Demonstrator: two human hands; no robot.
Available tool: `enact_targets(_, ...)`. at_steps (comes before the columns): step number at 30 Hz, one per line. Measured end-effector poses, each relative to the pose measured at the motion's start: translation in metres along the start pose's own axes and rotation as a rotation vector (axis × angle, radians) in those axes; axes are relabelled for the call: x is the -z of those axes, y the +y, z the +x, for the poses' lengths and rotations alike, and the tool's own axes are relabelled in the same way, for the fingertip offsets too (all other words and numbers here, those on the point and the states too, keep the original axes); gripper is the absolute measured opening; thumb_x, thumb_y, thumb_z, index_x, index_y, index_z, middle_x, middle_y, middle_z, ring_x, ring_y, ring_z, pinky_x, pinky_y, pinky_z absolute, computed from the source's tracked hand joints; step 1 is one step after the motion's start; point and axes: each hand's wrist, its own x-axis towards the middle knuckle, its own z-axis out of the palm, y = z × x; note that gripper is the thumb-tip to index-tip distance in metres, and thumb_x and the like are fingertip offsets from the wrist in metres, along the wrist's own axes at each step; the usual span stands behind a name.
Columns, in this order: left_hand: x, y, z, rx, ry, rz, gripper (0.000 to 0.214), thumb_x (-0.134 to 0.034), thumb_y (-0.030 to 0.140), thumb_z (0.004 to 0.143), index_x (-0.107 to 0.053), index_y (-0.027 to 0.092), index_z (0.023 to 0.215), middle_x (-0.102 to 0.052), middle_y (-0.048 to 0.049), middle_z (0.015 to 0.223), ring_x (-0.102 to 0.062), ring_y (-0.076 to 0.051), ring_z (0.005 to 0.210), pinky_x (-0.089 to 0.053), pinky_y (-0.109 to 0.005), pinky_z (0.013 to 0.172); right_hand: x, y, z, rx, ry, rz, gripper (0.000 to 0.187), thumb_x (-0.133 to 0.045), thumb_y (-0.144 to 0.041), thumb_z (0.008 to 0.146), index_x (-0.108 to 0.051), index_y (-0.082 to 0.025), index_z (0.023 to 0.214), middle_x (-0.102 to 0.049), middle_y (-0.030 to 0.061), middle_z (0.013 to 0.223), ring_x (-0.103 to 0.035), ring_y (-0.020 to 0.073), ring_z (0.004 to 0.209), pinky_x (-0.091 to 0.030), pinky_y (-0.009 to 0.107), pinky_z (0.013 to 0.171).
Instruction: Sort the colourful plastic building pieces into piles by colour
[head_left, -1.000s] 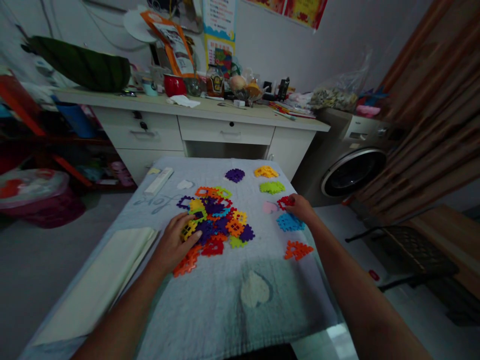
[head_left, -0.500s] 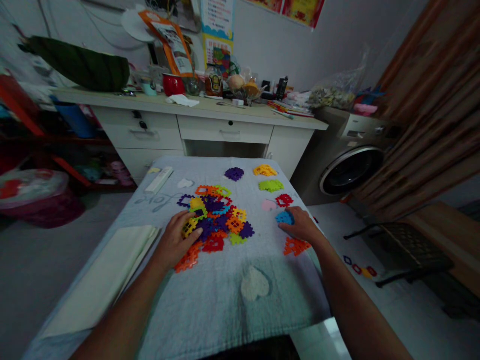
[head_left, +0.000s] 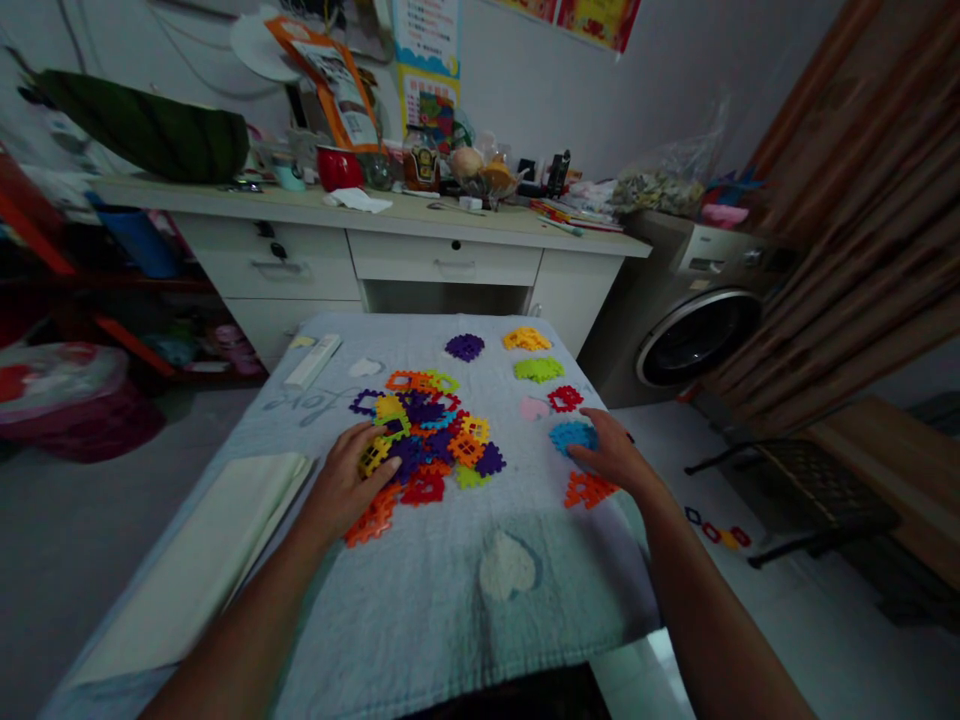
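Observation:
A mixed pile of plastic interlocking pieces [head_left: 442, 445] in several colours lies on the cloth-covered table. My left hand [head_left: 345, 480] rests at the pile's left edge, thumb and fingers apart around a yellow windowed piece [head_left: 373, 456]. At the right side of the table, my right hand [head_left: 613, 452] is beside a small heap of blue pieces [head_left: 571, 437]. Its thumb and fingers are spread, touching or nearly touching the heap's right edge. Orange pieces [head_left: 589, 489] lie just nearer to me, and red pieces [head_left: 565, 399] just beyond the blue ones.
Separate heaps of green [head_left: 538, 370], yellow [head_left: 526, 339] and purple pieces [head_left: 465, 347] sit farther back. A folded pale cloth [head_left: 191, 550] and a white box [head_left: 313, 361] lie on the left. Beyond stand a cluttered desk [head_left: 442, 262] and a washing machine [head_left: 697, 330].
My right hand has drawn slightly right, off the blue pieces, so more of the blue heap shows. My left hand stays at the pile. The whole view has shifted a little.

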Motion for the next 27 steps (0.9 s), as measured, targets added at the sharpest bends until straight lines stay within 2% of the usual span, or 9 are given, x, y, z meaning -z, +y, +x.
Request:
enact_targets(3,0.0,-0.002,0.001,0.0,0.003,0.002,0.05,-0.057,0.054,0.083,-0.059,0.023,0.122,-0.052,-0.0096,0.132,-0.051,-0.029,0.125,-0.038,-0.048,0.111,0.009,-0.001,-0.014,-0.006,-0.022,0.007,0.038,-0.065,-0.035,0.081,-0.062,-0.017,0.114,-0.06,0.0132,0.115,-0.058,0.0259,0.108,-0.044,0.039,0.097)
enact_targets(6,-0.002,-0.005,0.001,-0.005,0.0,0.008,0.05,-0.057,0.054,0.083,-0.059,0.023,0.122,-0.052,-0.0094,0.133,-0.05,-0.029,0.126,-0.038,-0.048,0.112,0.013,-0.005,-0.033,-0.014,-0.076,0.001,0.026,-0.065,-0.036,0.08,-0.065,-0.019,0.1,-0.061,0.01,0.103,-0.059,0.024,0.098,-0.046,0.037,0.09)
enact_targets(11,-0.003,-0.005,0.002,-0.001,-0.004,0.009,0.051,-0.056,0.055,0.084,-0.059,0.023,0.122,-0.051,-0.0097,0.133,-0.049,-0.029,0.128,-0.036,-0.049,0.113,0.008,-0.015,-0.058,0.027,-0.167,-0.006,0.025,-0.058,-0.035,0.085,-0.066,-0.019,0.102,-0.061,0.0095,0.1,-0.057,0.0236,0.097,-0.044,0.036,0.088)
enact_targets(17,-0.001,0.0,0.003,-0.013,-0.016,-0.002,0.051,-0.056,0.055,0.083,-0.058,0.022,0.122,-0.051,-0.0098,0.132,-0.049,-0.029,0.127,-0.037,-0.049,0.112,0.013,-0.02,-0.066,0.062,-0.222,-0.004,0.024,-0.057,-0.033,0.086,-0.067,-0.02,0.103,-0.063,0.0098,0.103,-0.057,0.024,0.098,-0.043,0.038,0.091)
enact_targets(20,-0.001,-0.001,0.003,-0.011,-0.016,-0.011,0.05,-0.056,0.055,0.083,-0.058,0.023,0.121,-0.05,-0.0094,0.132,-0.049,-0.029,0.127,-0.036,-0.049,0.113,0.024,-0.02,-0.058,0.087,-0.193,0.015,0.028,-0.06,-0.033,0.085,-0.066,-0.02,0.109,-0.063,0.0108,0.111,-0.057,0.0252,0.104,-0.042,0.04,0.094)
enact_targets(22,-0.002,-0.002,0.002,-0.004,-0.012,-0.011,0.05,-0.056,0.055,0.083,-0.058,0.023,0.121,-0.05,-0.0093,0.132,-0.049,-0.029,0.127,-0.036,-0.049,0.113,0.031,-0.02,-0.043,0.111,-0.151,0.022,0.032,-0.062,-0.032,0.084,-0.065,-0.02,0.114,-0.063,0.0112,0.114,-0.058,0.0253,0.107,-0.042,0.04,0.097)
enact_targets(27,-0.003,-0.005,0.002,-0.008,-0.015,0.012,0.05,-0.055,0.054,0.084,-0.057,0.023,0.123,-0.05,-0.0096,0.132,-0.049,-0.029,0.127,-0.037,-0.049,0.112,0.031,-0.024,0.03,0.09,-0.068,0.0,0.03,-0.064,-0.026,0.083,-0.065,-0.018,0.111,-0.065,0.0109,0.113,-0.06,0.0238,0.106,-0.044,0.036,0.096)
